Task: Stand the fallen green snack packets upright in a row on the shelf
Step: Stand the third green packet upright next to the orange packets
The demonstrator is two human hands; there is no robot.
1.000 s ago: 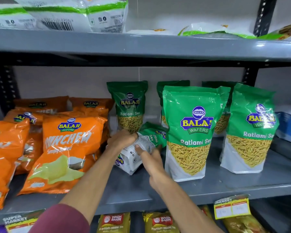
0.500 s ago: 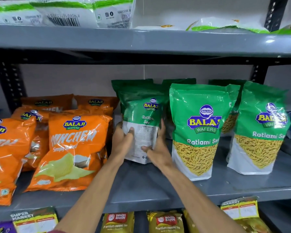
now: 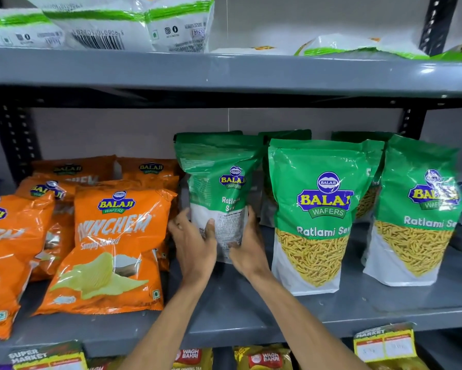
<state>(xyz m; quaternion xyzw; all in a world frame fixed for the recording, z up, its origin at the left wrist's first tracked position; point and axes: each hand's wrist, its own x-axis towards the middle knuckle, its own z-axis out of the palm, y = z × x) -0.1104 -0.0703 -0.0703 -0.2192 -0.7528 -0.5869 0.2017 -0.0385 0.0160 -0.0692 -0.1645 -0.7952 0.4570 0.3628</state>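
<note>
Both hands were clamped on one green packet (image 3: 219, 188), held upright on the grey shelf (image 3: 251, 311). The left hand (image 3: 195, 244) pressed its lower left edge, thumb across the white panel; the right hand (image 3: 248, 244) pressed the lower right edge. The packet's back faced outward. Just right of the grip stood a second green packet (image 3: 318, 214), front outward, and beyond it a third (image 3: 416, 212), both upright. More green packets stood behind the grip. Left of the grip, orange chip bags (image 3: 112, 247) leaned on the same shelf.
</note>
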